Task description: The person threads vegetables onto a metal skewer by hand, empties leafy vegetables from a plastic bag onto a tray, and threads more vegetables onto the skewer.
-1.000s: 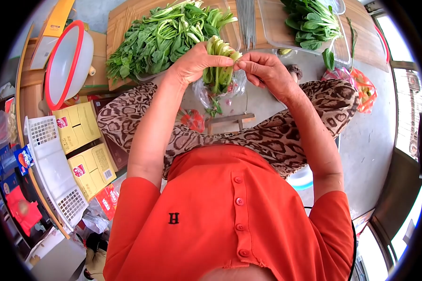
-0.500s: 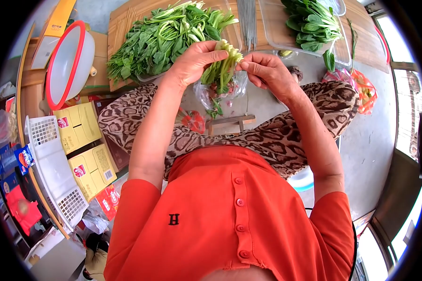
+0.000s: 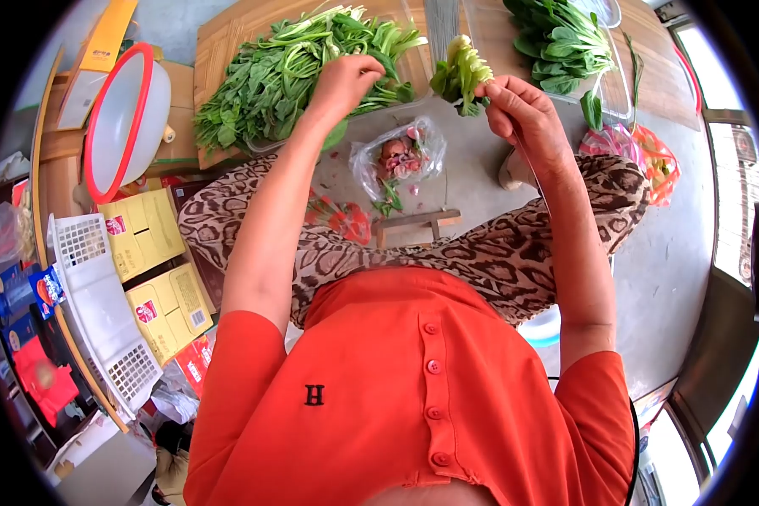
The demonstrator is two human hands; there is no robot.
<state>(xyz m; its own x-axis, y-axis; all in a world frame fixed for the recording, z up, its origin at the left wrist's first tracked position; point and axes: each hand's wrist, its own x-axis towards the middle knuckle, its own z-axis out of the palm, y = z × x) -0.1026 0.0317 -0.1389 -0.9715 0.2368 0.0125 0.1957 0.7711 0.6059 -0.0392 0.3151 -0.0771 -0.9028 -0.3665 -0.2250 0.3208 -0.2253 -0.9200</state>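
My right hand (image 3: pixel 527 118) is closed on a thin metal skewer (image 3: pixel 538 175). Folded pale-green stems and leaves form a threaded bunch of greens (image 3: pixel 461 74) at its far end, held above the gap between the tray and the table's right side. My left hand (image 3: pixel 346 84) is over the right part of a big pile of leafy greens (image 3: pixel 287 76), its fingers curled together among the leaves. What its fingertips pinch, if anything, is hidden. The pile lies in a clear plastic tray (image 3: pixel 405 108) on the wooden table.
Metal skewers (image 3: pixel 443 25) lie beside the tray. More leafy greens (image 3: pixel 565 42) fill a second clear tray (image 3: pixel 626 105) at right. A plastic bag with scraps (image 3: pixel 401 156) lies below, near a small wooden stool (image 3: pixel 417 221). At left stand a red-rimmed basin (image 3: pixel 101 190) and yellow boxes (image 3: pixel 143 232).
My hands have parted. The left moved up and left onto the pile of greens; the right moved right with the threaded skewer, uncovering the scrap bag.
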